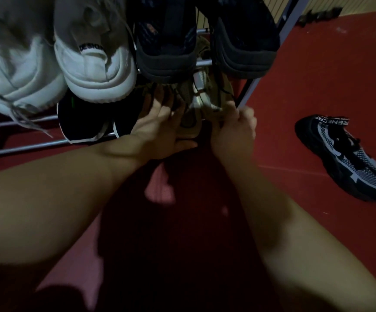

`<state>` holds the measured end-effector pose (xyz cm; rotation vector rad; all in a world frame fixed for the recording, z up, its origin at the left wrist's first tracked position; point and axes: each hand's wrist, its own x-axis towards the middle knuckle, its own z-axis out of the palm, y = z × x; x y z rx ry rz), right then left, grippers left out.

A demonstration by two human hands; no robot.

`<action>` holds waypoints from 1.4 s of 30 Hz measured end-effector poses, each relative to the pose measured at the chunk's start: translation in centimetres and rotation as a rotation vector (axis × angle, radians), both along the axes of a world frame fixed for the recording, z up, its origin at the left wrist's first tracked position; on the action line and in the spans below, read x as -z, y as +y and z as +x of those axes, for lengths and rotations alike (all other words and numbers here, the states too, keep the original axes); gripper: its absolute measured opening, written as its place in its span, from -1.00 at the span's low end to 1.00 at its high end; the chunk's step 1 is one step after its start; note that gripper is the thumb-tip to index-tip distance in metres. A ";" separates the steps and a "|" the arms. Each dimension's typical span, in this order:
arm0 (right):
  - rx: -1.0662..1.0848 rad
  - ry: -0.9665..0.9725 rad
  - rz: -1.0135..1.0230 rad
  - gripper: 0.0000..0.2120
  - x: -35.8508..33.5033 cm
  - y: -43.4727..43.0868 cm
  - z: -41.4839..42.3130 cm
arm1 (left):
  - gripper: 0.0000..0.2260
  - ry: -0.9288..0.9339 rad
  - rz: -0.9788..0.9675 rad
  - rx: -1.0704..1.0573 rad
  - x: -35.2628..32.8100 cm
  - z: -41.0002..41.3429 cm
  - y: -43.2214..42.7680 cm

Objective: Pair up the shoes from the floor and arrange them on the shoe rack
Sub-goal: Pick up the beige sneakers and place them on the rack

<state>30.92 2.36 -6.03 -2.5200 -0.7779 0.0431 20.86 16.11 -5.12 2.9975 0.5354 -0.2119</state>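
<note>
Red floor (317,75), dim light, heavy shadow under the arms. Shoe rack (47,144) of metal bars: upper tier carries white sneakers (97,70) and dark shoes (166,61), heels out. Lower tier has a black shoe (79,122), and just beside it beige shoes (201,99) at the rack's right end. Left hand (160,124): fingers straight against the side of the beige shoes, thumb under a heel, pressing rather than clasping. Right hand (234,129): fingers curled, pinching the other heel. One black-and-white shoe (344,163) lies on the floor, well apart.

Risk: heels overhang the front bar, so an early let-go may tip the beige shoes off or drop a toe between bars. Loose white laces hang low and could snag.

Hidden: beige toes, under the upper tier. Whether the floor shoe's partner is the black one cannot be told
</note>
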 end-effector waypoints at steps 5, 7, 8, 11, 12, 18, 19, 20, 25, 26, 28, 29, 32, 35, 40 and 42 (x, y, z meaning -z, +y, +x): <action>-0.327 -0.155 -0.222 -0.45 1.8 -0.1 0.6 | -0.27 0.066 0.101 0.066 0.3 -0.1 -0.1; -0.369 -0.031 -0.310 -0.38 1.7 -0.2 0.9 | -0.30 0.123 0.091 0.041 0.1 0.3 -0.1; -0.370 -0.015 -0.334 -0.36 1.7 -0.2 1.0 | -0.31 0.150 0.071 0.023 -0.1 0.6 -0.1; -0.362 0.018 -0.391 -0.33 1.1 0.0 0.8 | -0.32 0.176 -0.011 -0.050 -0.4 0.9 -0.4; -0.358 0.033 -0.405 -0.33 0.9 0.0 0.8 | -0.32 0.179 -0.010 -0.060 -0.5 0.9 -0.5; -0.367 0.072 -0.492 -0.29 -0.4 -0.6 0.1 | -0.33 0.196 -0.048 -0.107 -2.2 1.0 -1.3; -0.364 0.080 -0.497 -0.28 -0.7 -0.9 -0.1 | -0.31 0.202 -0.068 -0.121 -2.6 0.8 -1.6; -0.357 0.091 -0.503 -0.28 -1.0 -1.4 -0.3 | -0.27 0.206 -0.086 -0.138 -2.9 0.5 -2.0; -0.287 0.150 -0.535 -0.25 -1.9 -5.5 -0.6 | -0.17 0.200 -0.139 -0.198 -3.3 -1.1 -5.3; -0.273 0.168 -0.542 -0.25 -2.1 -6.8 -0.4 | -0.17 0.207 -0.146 -0.190 -3.3 -1.3 -6.3; -0.232 0.210 -0.537 -0.26 -2.3 -9.8 0.4 | -0.16 0.224 -0.165 -0.154 -3.6 -1.3 -8.4; -0.192 0.228 -0.523 -0.26 -2.5 -11.5 0.9 | -0.15 0.238 -0.167 -0.119 -3.8 -1.0 -9.5; -0.019 0.251 -0.493 -0.24 -2.9 -16.4 2.4 | -0.13 0.242 -0.147 -0.048 -4.6 0.9 -12.4; 0.132 0.249 -0.475 -0.23 -2.9 -20.3 4.0 | -0.12 0.231 -0.198 -0.032 -5.0 3.5 -14.7; 0.301 0.299 -0.470 -0.14 -2.1 -23.8 7.4 | -0.13 0.254 -0.264 0.044 -4.5 6.6 -17.7; 0.336 0.315 -0.490 -0.08 -1.9 -24.4 9.1 | -0.14 0.257 -0.269 0.068 -4.2 7.6 -18.2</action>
